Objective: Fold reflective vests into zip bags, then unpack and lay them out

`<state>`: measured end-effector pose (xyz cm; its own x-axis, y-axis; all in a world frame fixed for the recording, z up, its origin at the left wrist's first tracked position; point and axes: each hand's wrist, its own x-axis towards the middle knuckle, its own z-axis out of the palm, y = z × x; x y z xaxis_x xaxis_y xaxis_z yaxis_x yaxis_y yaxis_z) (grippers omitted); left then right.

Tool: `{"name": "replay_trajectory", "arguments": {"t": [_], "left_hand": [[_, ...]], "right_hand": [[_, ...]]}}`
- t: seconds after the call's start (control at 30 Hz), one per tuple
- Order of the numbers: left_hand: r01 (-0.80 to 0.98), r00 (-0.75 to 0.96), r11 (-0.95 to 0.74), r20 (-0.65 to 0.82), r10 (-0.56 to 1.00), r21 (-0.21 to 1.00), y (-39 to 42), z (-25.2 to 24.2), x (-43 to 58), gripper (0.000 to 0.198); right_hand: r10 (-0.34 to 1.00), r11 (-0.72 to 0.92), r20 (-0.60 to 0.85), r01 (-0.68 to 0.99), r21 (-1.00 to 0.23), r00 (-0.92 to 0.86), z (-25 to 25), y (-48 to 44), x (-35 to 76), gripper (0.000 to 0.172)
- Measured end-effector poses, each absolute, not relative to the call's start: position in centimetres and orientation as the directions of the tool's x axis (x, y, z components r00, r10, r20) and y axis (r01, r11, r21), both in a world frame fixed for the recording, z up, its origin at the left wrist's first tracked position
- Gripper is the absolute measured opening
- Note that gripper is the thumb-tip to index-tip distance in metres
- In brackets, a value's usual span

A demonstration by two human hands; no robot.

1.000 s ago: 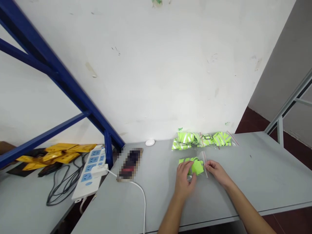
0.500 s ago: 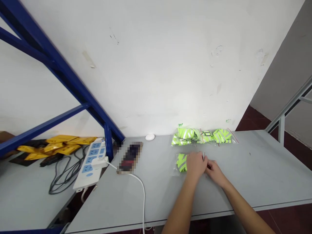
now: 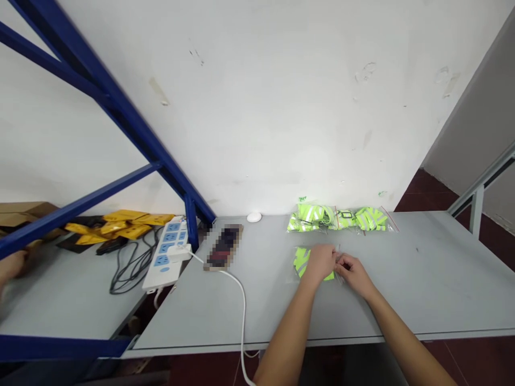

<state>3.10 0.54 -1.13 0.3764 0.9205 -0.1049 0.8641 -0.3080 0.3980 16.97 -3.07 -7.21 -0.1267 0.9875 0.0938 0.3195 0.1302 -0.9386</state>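
Note:
A small clear zip bag with a folded neon-green reflective piece (image 3: 301, 261) lies on the grey table (image 3: 422, 279). My left hand (image 3: 321, 262) rests over the bag's right part, fingers pinching at its right edge. My right hand (image 3: 351, 268) meets it there, fingertips pinched on the same edge of the bag. The bag's strip is hidden under the fingers. Behind them, against the wall, lie more bagged neon-green pieces (image 3: 341, 219).
A phone (image 3: 223, 247) with a white cable (image 3: 240, 300) lies left of my hands, beside a white power strip (image 3: 164, 258) and black cords. A white round object (image 3: 254, 217) sits by the wall. Blue rack beams (image 3: 120, 115), yellow packets (image 3: 116, 223); another person's hand (image 3: 10, 266) at far left.
My left hand slid from the bag's left side to its right edge, joining my right hand there. The view shifted, showing more of the left shelf and another person's hand.

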Motion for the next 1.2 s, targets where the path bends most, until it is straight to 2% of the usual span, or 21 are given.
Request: {"name": "replay_trajectory", "arguments": {"t": [0.27, 0.53, 0.87, 1.03, 1.2], "left_hand": [[0.846, 0.417, -0.367, -0.051, 0.907, 0.386, 0.7, -1.6, 2.4, 0.025], [0.848, 0.41, -0.376, -0.011, 0.912, 0.372, 0.0, -2.3, 2.2, 0.024], [0.863, 0.338, -0.347, 0.09, 0.937, 0.367, -1.4, -3.2, 2.7, 0.023], [0.855, 0.305, -0.341, 0.154, 0.94, 0.391, -2.2, -3.3, 2.6, 0.025], [0.831, 0.311, -0.363, 0.189, 0.931, 0.421, -3.0, -3.1, 2.1, 0.018]], "right_hand": [[0.991, 0.102, 0.064, 0.339, -0.935, -0.121, -6.9, -3.4, 17.1, 0.027], [0.983, 0.12, 0.058, 0.367, -0.923, -0.175, -6.2, -3.4, 17.4, 0.034], [0.974, 0.152, 0.074, 0.375, -0.915, -0.214, -6.1, -3.8, 17.5, 0.017], [0.981, 0.145, 0.082, 0.381, -0.913, -0.177, -6.5, -3.6, 17.3, 0.018], [0.983, 0.14, 0.084, 0.369, -0.919, -0.163, -7.0, -3.4, 17.5, 0.024]]}}
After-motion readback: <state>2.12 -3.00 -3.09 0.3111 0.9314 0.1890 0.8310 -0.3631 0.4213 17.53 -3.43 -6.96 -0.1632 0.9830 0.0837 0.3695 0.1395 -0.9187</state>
